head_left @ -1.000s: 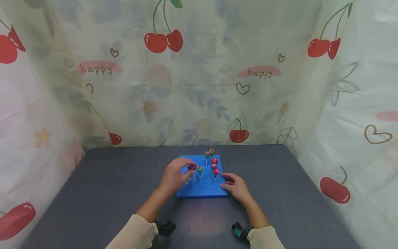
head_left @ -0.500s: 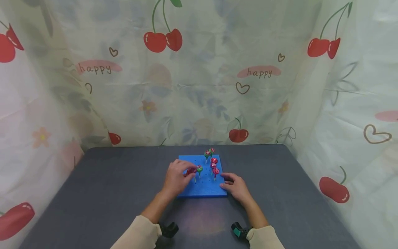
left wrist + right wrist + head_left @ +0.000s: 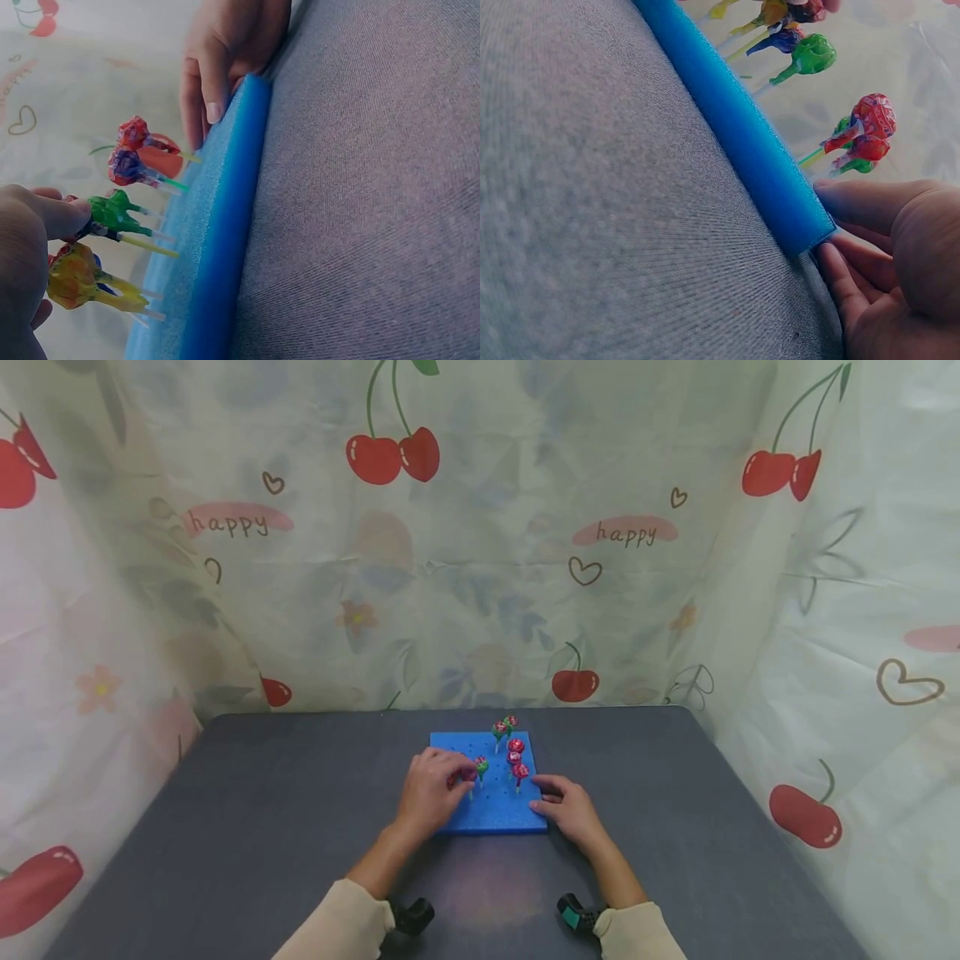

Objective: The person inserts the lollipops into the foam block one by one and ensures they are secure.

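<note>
A blue foam board (image 3: 495,814) with small holes lies on the table and bears several wrapped lollipops standing on their sticks. My left hand (image 3: 431,789) is over the board's left part. Its thumb and fingers pinch a dark-red lollipop (image 3: 808,10), whose yellow stick points down to the foam. Close by stand a green lollipop (image 3: 112,211) and a yellow lollipop (image 3: 73,277). My right hand (image 3: 572,814) grips the board's right edge near a corner, thumb on top and fingers at the lower side. Whether the pinched stick sits in a hole, I cannot tell.
Red lollipops (image 3: 521,771) stand along the board's right side, near my right hand. Two more lollipops (image 3: 500,729) rise at the back. The dark table (image 3: 300,827) surrounds the board, and a cherry-print curtain (image 3: 480,568) hangs behind and at both sides.
My left hand has shifted slightly right and lower with the lollipop, and now covers the yellow lollipop in the head view. My right hand stays at the board's edge.
</note>
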{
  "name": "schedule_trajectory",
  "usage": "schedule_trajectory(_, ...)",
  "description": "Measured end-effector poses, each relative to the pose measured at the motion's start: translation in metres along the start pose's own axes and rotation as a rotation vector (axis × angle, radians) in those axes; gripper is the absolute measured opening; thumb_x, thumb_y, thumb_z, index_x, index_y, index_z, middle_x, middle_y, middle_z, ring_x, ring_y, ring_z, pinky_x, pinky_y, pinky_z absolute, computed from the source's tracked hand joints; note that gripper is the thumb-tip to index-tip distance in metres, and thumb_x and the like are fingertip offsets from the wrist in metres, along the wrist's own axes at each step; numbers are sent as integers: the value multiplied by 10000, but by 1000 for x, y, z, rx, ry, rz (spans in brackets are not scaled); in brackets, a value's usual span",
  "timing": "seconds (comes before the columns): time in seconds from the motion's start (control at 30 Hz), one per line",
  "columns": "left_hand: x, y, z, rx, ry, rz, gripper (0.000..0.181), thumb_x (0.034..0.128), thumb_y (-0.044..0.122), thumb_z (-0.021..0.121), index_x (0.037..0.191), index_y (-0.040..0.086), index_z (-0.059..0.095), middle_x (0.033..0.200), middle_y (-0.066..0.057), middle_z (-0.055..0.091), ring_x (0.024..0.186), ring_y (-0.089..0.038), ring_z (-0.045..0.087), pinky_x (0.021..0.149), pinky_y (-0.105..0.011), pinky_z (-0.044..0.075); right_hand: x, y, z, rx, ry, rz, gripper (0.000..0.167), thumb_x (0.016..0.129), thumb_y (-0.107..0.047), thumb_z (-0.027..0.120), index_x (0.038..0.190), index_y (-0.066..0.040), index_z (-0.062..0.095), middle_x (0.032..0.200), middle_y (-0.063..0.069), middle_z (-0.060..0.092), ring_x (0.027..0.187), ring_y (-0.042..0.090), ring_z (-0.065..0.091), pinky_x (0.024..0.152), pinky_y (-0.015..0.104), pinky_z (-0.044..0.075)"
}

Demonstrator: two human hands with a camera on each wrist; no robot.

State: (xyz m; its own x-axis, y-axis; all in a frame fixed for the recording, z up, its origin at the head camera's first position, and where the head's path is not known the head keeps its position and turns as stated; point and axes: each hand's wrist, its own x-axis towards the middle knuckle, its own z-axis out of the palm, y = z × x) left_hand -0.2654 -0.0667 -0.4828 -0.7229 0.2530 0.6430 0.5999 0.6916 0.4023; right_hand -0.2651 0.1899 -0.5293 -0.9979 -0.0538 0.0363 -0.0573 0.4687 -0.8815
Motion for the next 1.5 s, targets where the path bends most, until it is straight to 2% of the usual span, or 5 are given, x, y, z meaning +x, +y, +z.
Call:
schedule_trajectory(0.57,-5,-2,4,12,-14,13,242,737,136,866,953,174,762,909,33,716,989,-204,545,910,-473,391,-1,0,0,-2,2,2,406,885,-123,723,1277,-99,622,1289,133,586,1135,311,596,925,455,474)
schedule_trajectory(0.87,-7,-6,3,11,-12,3,270,730,140,871,969,181,753,969,28,718,1008,-206,543,931,-483,378,0,-2,2,-7,-4,2,401,888,-126,721,1277,-118,625,1295,127,581,1138,309,594,923,450,478)
schedule_trajectory(1.1,-8,-6,1,16,-24,-18,298,728,174,875,996,192,747,1125,-6,677,1083,-234,524,959,-507,360,2,-2,4,-9,-6,3,403,887,-131,721,1278,-117,624,1297,127,580,1138,307,594,922,449,478)
schedule_trajectory(1.23,-11,-4,0,-3,5,-38,366,718,192,883,1052,184,735,1254,-36,609,1162,-267,494,966,-529,349,1,-1,4,-7,-9,-18,403,891,-128,717,1282,-105,620,1297,140,576,1138,318,592,921,449,478)
schedule_trajectory(1.5,-18,-8,-8,-74,55,-11,498,714,212,884,1172,173,693,1351,-58,541,1235,-300,460,967,-561,340,-6,3,-8,39,-43,-7,391,898,-126,707,1280,-109,624,1289,111,587,1147,303,586,937,449,468)
